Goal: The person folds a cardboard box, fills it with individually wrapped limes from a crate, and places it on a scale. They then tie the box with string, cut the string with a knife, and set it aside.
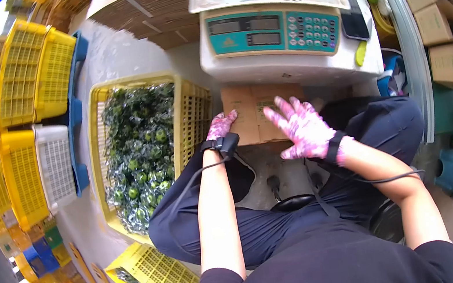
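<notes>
My left hand (pixel 223 124), pink patterned glove, at left edge of cardboard box (pixel 247 116), thumb against the face; can't tell how tightly the fingers close. My right hand (pixel 300 127), same glove type, open, fingers spread over the box's right side; contact unclear. Box sits between the knees, just on the near side of the digital scale (pixel 272 32). Black phone (pixel 354 18) right of scale, yellow-green object (pixel 361 53) just below it. Yellow crate (pixel 191 117) left of box, full of bagged green produce (pixel 142 148). Stacked flat cardboard (pixel 151 12) beyond crate, left of scale.
</notes>
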Available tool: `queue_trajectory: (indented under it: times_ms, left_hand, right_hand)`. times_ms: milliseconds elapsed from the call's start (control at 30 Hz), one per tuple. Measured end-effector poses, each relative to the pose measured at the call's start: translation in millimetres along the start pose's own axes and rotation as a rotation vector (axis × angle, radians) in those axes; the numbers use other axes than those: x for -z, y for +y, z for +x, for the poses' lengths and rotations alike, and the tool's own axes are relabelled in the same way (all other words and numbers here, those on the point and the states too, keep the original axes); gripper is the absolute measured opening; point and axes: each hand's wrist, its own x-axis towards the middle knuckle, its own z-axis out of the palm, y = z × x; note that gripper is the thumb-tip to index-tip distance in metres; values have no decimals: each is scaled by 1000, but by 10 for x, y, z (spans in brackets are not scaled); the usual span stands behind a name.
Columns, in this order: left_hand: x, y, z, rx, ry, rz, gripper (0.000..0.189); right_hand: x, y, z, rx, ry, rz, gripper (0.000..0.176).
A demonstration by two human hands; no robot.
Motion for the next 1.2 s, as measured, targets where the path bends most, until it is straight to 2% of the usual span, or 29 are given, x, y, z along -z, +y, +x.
queue_trajectory:
  times_ms: [33, 67, 100, 133, 167, 200, 233, 267, 333, 367, 433, 467, 500, 567, 600, 633, 700, 733, 800, 833, 900, 933, 967, 1033, 1067, 1100, 1200]
  left_hand:
    - [65, 206, -108, -17, -71, -133, 51]
    - [35, 315, -160, -175, -31, -204, 45]
    - [31, 67, -268, -164, -81, -425, 52]
    - [26, -153, -395, -145, -129, -645, 59]
    - [-32, -363, -294, -6, -179, -1063, 69]
    - [13, -184, -535, 50, -148, -1223, 79]
    - [-36, 52, -755, 103, -135, -1393, 89]
    - [-206, 32, -793, 39, -133, -1368, 98]
    - [-537, 3, -896, -49, -44, -1017, 94]
    - [-635, 37, -999, -79, -26, -832, 91]
    - [-1076, -631, -576, -220, 157, -591, 84]
    - [-1042, -600, -713, -140, 206, -465, 80]
    - [-1058, -673, -700, -94, 198, -656, 81]
    - [-1105, -847, -577, -138, 202, -765, 82]
    - [-1047, -841, -596, -159, 206, -693, 83]
    - [-980, -781, -633, -196, 268, -541, 83]
    - [-831, -530, -859, -136, 330, -336, 81]
    - [-809, -436, -928, -138, 332, -338, 81]
    - [-772, -321, -1030, -66, 431, -310, 78]
    - [-782, -251, -1064, -69, 431, -309, 78]
    - [-863, -54, -1129, -125, 775, 131, 72]
    - [-832, 124, -1290, -210, 774, 296, 69]
    - [-841, 171, -1356, -441, 802, 677, 56]
    - [-1026, -102, -1231, -684, 541, 1227, 34]
    - [-1084, -329, -1287, -679, 254, 926, 21]
    - [-963, -300, -1482, -587, -33, 859, 24]
    - [-871, -411, -1605, -693, 41, 921, 27]
  right_hand:
    - [-198, 57, 134, -23, -68, -278, 96]
    - [-388, 248, 244, 57, -25, -280, 83]
    - [-554, -12, -1, 29, -12, -413, 67]
    - [-519, -4, 54, 30, 52, -304, 61]
    - [-481, -30, 121, 28, 105, -184, 55]
    - [-493, -86, 187, 65, 254, 24, 49]
    - [-343, -187, 203, -12, 127, 54, 48]
    - [-355, -196, 254, -20, 92, 76, 48]
    - [-625, -105, 411, -21, 51, 140, 52]
    - [-752, -68, 476, -38, -33, 174, 55]
    - [-1005, 85, 554, -12, -276, 435, 62]
    - [-1038, 99, 534, 17, -361, 535, 71]
    - [-1019, 49, 504, 87, -335, 642, 72]
    - [-1141, 193, 590, 73, -388, 762, 69]
    - [-1181, 275, 653, 72, -433, 847, 67]
    - [-1146, 310, 669, 32, -450, 797, 66]
    - [-1135, 389, 679, -21, -410, 776, 69]
    - [-1089, 389, 675, -20, -409, 774, 69]
    - [-939, 328, 652, 20, -195, 630, 72]
    - [-877, 228, 657, 21, -192, 630, 72]
    - [-823, 5, 688, -90, 47, 169, 74]
    - [-873, -37, 731, -109, 77, 127, 73]
    - [-896, -43, 755, -114, 103, 105, 65]
    - [-988, 111, 889, -128, 237, 75, 47]
    - [-1049, 271, 975, -125, 362, 31, 30]
    - [-773, 234, 965, -254, 243, -75, 26]
    - [-578, 507, 874, -246, 241, -5, 30]
